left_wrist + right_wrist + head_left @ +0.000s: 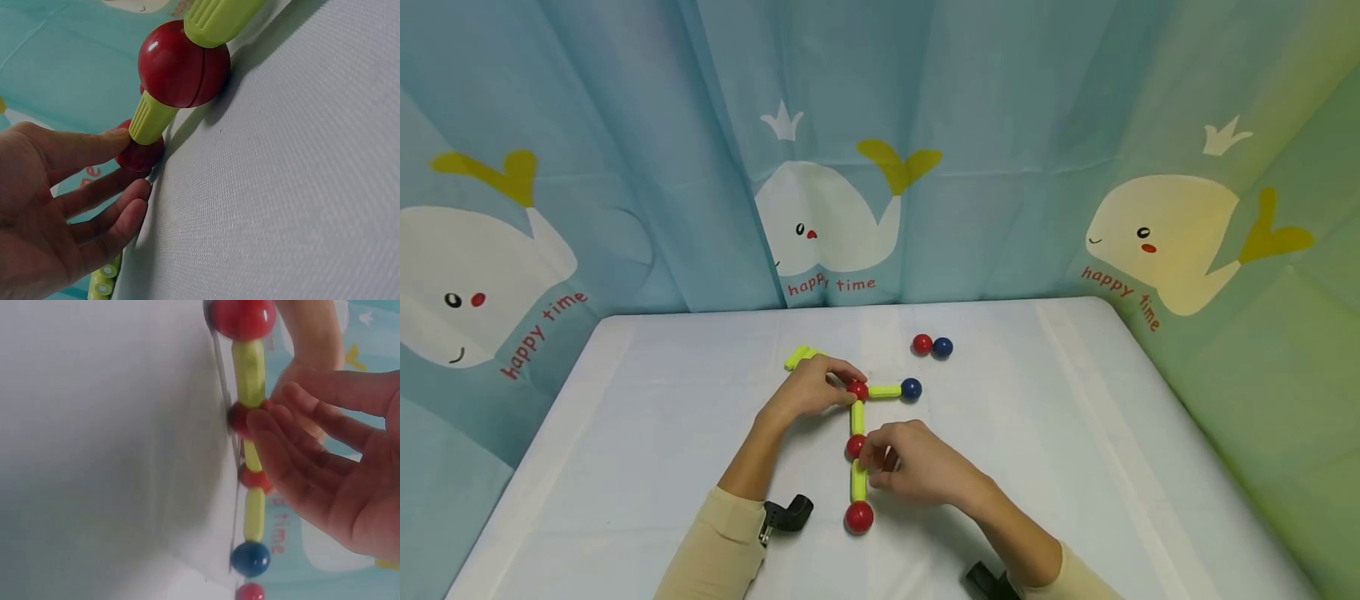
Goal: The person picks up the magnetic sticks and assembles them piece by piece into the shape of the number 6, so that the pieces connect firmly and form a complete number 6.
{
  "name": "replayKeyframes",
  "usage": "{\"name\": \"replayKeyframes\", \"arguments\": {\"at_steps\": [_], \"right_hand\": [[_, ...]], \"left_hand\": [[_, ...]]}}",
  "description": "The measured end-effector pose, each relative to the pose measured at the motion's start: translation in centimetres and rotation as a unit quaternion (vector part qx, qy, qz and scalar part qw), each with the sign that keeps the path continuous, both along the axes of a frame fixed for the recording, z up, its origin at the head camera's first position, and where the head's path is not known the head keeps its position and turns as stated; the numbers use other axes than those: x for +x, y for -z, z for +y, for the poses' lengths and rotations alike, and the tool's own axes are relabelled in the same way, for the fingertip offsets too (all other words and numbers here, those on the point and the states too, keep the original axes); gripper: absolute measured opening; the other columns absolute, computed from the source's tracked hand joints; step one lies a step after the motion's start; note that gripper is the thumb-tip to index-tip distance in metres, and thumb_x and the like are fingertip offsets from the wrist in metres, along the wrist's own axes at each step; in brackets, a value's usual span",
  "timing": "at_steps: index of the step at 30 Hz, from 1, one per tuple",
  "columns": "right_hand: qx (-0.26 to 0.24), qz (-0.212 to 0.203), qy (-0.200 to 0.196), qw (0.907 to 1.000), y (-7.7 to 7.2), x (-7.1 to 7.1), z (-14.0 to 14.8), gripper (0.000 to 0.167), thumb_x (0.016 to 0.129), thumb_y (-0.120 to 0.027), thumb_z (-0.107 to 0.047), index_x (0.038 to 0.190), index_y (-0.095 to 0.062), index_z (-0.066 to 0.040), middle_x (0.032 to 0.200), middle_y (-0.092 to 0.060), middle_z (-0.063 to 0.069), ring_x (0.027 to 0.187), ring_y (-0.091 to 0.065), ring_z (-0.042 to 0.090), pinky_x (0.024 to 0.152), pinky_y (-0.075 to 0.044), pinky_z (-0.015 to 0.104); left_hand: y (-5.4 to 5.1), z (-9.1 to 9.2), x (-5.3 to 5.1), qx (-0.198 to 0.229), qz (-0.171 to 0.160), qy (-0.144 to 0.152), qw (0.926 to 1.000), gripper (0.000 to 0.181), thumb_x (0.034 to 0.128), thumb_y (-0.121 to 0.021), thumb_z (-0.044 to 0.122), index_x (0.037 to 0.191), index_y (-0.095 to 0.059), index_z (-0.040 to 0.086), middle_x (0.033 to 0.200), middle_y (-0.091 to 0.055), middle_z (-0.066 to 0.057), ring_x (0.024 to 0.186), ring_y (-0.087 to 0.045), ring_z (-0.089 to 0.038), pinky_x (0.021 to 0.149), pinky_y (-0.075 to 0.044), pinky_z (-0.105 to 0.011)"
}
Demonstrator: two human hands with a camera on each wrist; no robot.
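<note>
On the white table lies a joined chain of red balls and lime-green rods. The left hand (811, 387) pinches the far red ball (857, 390) between thumb and fingers. From that ball a green rod (884, 391) runs right to a blue ball (911, 389). A second rod (857, 418) leads toward the person to the middle red ball (855, 447). Beside this ball is the right hand (917, 462), its fingertips against the ball and its fingers loosely bent. A third rod (858, 482) ends at the near red ball (859, 517).
Farther back on the table, a loose red ball (922, 344) and a blue ball (942, 347) sit side by side. Several green rods (801, 357) lie behind the left hand. A blue curtain (1000, 167) with printed whales hangs along the table's far edge.
</note>
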State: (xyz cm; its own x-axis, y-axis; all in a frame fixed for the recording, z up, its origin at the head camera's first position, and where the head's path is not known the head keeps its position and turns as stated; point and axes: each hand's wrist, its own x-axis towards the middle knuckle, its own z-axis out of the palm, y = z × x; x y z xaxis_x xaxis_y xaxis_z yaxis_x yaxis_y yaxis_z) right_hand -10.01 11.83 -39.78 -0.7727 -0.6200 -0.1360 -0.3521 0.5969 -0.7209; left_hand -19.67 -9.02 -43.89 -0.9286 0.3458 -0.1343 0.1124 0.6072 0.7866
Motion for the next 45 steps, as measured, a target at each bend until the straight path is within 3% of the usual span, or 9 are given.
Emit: {"name": "replayKeyframes", "arguments": {"at_steps": [6,11,19,23,35,45], "right_hand": [[0.007,0.029,0.055,0.9981,-0.1,-1.6,1.1,0.011,0.088,-0.078,-0.002,0.096,-0.076,-0.009,0.082,-0.067,-0.005,0.077,-0.063,0.013,0.065,-0.051,0.025],[-0.005,0.048,0.098,0.9940,-0.3,-3.4,2.0,0.013,0.088,-0.077,-0.002,0.100,-0.076,-0.007,0.085,-0.070,-0.002,0.081,-0.066,0.014,0.073,-0.053,0.029],[-0.005,0.063,0.203,0.9771,-0.9,-7.0,2.4,0.017,0.089,-0.072,0.001,0.104,-0.077,-0.006,0.097,-0.074,0.012,0.090,-0.070,0.023,0.077,-0.057,0.037],[0.011,0.067,0.220,0.9732,-0.5,-8.2,2.4,0.019,0.087,-0.072,0.001,0.105,-0.076,-0.004,0.102,-0.073,0.016,0.091,-0.067,0.026,0.078,-0.057,0.039],[0.017,0.022,0.249,0.9682,0.9,-8.4,3.2,0.023,0.083,-0.072,0.004,0.102,-0.078,-0.006,0.103,-0.071,0.012,0.093,-0.068,0.026,0.076,-0.057,0.035],[0.026,0.017,0.245,0.9690,1.3,-8.9,3.4,0.020,0.082,-0.072,0.004,0.099,-0.077,-0.006,0.101,-0.071,0.011,0.091,-0.070,0.025,0.070,-0.056,0.032]], "left_hand": [[0.1,0.1,-0.2,-0.002,0.005,0.001,1.0000,0.023,0.0890,-0.082,0.013,0.111,-0.081,0.021,0.105,-0.075,0.002,0.093,-0.065,-0.017,0.085,-0.057,-0.033],[0.2,0.0,-0.1,-0.001,0.007,0.007,1.0000,0.023,0.0889,-0.081,0.012,0.111,-0.081,0.019,0.104,-0.075,0.001,0.091,-0.066,-0.017,0.082,-0.057,-0.033],[0.3,-0.2,-0.2,-0.007,0.012,0.004,0.9999,0.023,0.0890,-0.081,0.014,0.112,-0.081,0.020,0.105,-0.075,0.001,0.093,-0.066,-0.017,0.084,-0.057,-0.035],[0.2,-0.3,-0.1,-0.010,0.002,-0.007,0.9999,0.023,0.0896,-0.081,0.014,0.112,-0.081,0.021,0.107,-0.075,0.001,0.094,-0.066,-0.018,0.085,-0.058,-0.035],[-0.1,0.1,0.0,-0.001,-0.001,0.002,1.0000,0.023,0.0891,-0.082,0.012,0.111,-0.081,0.020,0.105,-0.075,0.001,0.092,-0.065,-0.016,0.084,-0.057,-0.033],[0.0,0.0,0.0,0.002,0.003,-0.001,1.0000,0.023,0.0884,-0.082,0.011,0.110,-0.081,0.019,0.103,-0.074,0.001,0.091,-0.064,-0.016,0.083,-0.057,-0.033]]}}
